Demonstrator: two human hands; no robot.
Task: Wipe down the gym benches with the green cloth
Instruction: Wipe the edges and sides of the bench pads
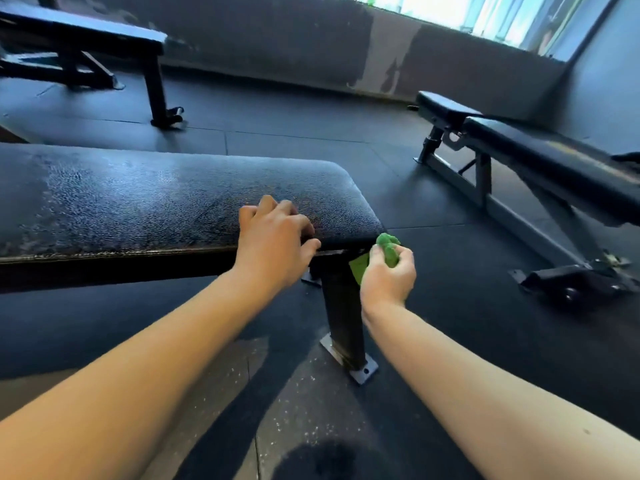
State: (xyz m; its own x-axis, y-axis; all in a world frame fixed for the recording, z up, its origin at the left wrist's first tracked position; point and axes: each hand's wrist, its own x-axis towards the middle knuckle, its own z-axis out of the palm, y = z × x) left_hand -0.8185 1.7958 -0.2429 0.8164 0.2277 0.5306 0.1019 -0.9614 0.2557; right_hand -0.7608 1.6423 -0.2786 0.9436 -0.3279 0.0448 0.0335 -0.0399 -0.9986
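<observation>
The near bench [145, 199] is showing a black pad with a pebbled, leather-like skin, rounded at its right end and catching a dull sheen; its near edge is looking scuffed and cracked along the seam. A square black metal leg [343, 320] is standing under that end on a flat grey foot plate [362, 372] with a bolt hole. The floor [450, 341] is lying in dark rubber tiles flecked with white.

The near bench is running out of frame on the left. A second flat bench [86, 32] at the far left and a padded adjustable bench [554, 161] on the right are both being cut off by the frame edges. The window [450, 8] is glaring too brightly to read, above a dark wall [277, 43] with a pale patch.

The left hand [273, 244] is resting on the pad's near right corner, fingers loosely bent with their tips touching the surface, thumb lying along the near edge, holding nothing. The right hand [388, 271] is gripping the green cloth [389, 249], bunched in curled fingers just below the pad's right corner beside the leg top; a flat flap is hanging against the leg, and most of the fuzzy cloth is hiding inside the fist.
</observation>
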